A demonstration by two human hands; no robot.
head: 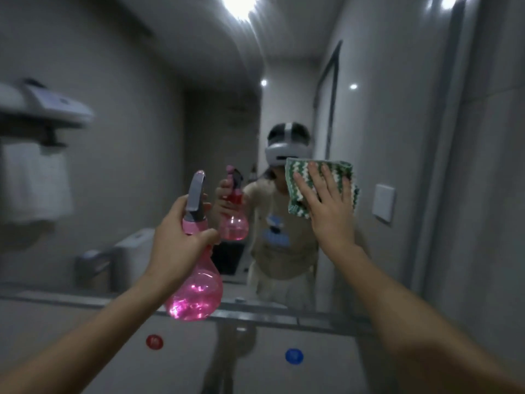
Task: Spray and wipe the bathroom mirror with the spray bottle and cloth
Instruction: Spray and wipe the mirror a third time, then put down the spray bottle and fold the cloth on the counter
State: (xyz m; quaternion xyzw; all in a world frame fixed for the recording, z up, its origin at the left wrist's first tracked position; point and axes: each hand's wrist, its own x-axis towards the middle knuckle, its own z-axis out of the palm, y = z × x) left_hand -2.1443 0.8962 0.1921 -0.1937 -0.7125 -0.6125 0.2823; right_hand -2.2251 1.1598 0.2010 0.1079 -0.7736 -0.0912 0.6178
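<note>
The bathroom mirror (142, 137) fills most of the view and reflects a person wearing a headset. My left hand (176, 240) grips the neck of a pink spray bottle (196, 291) with a grey trigger head, held upright just in front of the glass. My right hand (329, 206) presses a green and white striped cloth (304, 172) flat against the mirror with straight, spread fingers, to the right of the bottle at head height.
Below the mirror's lower edge (284, 315) are a red dot (154, 342) and a blue dot (294, 356) on the wall. A white switch plate (383, 202) is on the right wall. The reflection shows a towel rack and a toilet at left.
</note>
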